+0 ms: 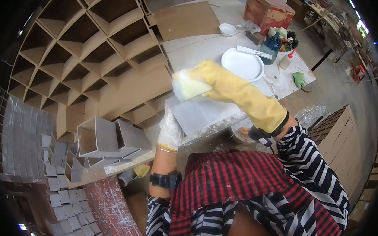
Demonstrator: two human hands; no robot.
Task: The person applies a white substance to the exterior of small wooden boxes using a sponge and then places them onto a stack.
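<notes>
Right hand (207, 76), yellow-gloved, clamped on pale sponge (191, 88) at far edge of grey board (197, 116) on counter (185, 50); left hand (170, 128), white-gloved, at board's left edge, grip unclear; black wrist device (257, 135), pale marking

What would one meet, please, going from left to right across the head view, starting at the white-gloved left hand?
White-gloved left hand, yellow-gloved right hand holding a pale block, white oval tray, teal jug, red-tipped bottle, green object.
</notes>
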